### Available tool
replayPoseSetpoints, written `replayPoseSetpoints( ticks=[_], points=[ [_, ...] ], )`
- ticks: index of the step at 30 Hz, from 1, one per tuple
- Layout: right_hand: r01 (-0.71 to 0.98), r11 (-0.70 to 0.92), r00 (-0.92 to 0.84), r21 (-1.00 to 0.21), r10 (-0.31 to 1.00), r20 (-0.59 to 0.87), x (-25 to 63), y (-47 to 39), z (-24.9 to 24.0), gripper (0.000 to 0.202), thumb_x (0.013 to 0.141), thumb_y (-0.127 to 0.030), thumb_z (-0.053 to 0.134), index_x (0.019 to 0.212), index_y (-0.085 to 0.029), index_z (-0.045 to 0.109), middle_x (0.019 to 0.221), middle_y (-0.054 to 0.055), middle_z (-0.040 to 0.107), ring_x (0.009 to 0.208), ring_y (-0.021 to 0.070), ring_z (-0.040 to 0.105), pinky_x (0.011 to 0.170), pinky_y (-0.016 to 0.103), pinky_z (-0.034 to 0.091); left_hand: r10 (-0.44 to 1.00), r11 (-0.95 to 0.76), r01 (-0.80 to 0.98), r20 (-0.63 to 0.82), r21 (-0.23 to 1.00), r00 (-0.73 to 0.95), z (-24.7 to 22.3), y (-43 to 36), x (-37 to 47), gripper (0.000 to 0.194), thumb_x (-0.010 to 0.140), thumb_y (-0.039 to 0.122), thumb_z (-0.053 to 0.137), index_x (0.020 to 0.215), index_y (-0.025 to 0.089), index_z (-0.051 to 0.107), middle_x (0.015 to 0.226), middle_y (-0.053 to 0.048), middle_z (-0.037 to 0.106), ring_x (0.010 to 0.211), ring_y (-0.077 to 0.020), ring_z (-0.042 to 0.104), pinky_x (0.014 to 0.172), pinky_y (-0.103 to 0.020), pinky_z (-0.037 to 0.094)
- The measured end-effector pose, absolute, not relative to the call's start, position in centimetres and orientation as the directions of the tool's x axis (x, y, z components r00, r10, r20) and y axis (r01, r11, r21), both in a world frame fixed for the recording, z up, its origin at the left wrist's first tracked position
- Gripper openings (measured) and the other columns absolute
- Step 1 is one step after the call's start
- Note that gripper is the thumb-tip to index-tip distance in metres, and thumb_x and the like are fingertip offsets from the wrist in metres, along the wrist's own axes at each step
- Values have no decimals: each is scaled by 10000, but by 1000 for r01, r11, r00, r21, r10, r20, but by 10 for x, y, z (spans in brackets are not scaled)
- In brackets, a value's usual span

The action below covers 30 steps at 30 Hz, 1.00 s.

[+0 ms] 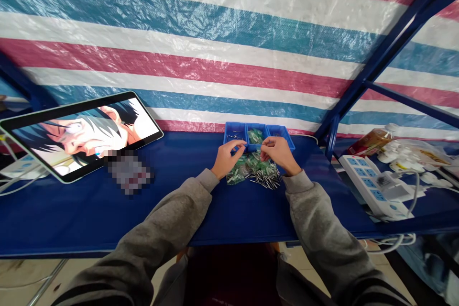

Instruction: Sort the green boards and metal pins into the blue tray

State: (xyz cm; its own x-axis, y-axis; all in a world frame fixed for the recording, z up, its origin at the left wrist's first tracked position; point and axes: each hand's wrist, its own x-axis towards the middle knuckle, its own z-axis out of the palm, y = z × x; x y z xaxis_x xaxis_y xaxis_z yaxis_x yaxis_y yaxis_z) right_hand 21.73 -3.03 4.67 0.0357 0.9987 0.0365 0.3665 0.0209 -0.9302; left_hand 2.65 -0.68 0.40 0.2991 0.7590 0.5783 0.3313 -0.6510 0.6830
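Note:
My left hand (pixel 228 157) is above the front of the blue bins, thumb and forefinger curled together in a pinch. What lies between those fingertips, if anything, is too small to make out. My right hand (pixel 280 153) faces it from the other side, its fingers also pinched over something I cannot make out. Below and between the hands is a pile of thin silvery metal pins (pixel 267 179), along with green-tinted clear plastic bags (pixel 236 172). Three small blue bins stand behind: the left bin (pixel 234 126), the middle bin with a green bag (pixel 255 136) in it, and the right bin (pixel 281 131).
A tablet (pixel 89 134) showing a cartoon leans at the left, with a blurred-out item (pixel 131 172) before it. At the right are a white power strip (pixel 373 186), cables and a bottle (pixel 373 139). A blue metal frame (pixel 380 43) and striped sheeting (pixel 215 67) bound the blue table (pixel 244 220).

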Motion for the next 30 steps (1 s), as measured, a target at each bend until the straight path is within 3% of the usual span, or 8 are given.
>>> replayPoseSetpoints(
  ticks=[9,19,30],
  points=[
    [68,40,56,-997,997,44,208,-35,25,138,660,-286,605,715,-188,525,569,16,683,526,193,686,532,285,565,776,-631,328,560,703,291,-2,-11,19,216,910,331,536,967,174,673,910,-56,716,808,-184,655,710,-297,513],
    [-70,58,52,-996,997,55,208,-42,21,296,647,-427,733,734,-184,591,675,40,731,628,213,721,640,331,600,726,-684,325,566,653,390,-11,-12,21,240,881,390,587,957,183,683,888,-70,712,839,-200,667,794,-341,540],
    [-131,54,61,-990,997,46,206,-46,21,292,620,-406,792,724,-171,654,723,55,744,658,213,724,672,335,594,732,-677,306,567,670,378,-8,-15,22,253,878,409,594,852,193,722,856,-60,737,796,-200,678,775,-345,555]
  ],
)
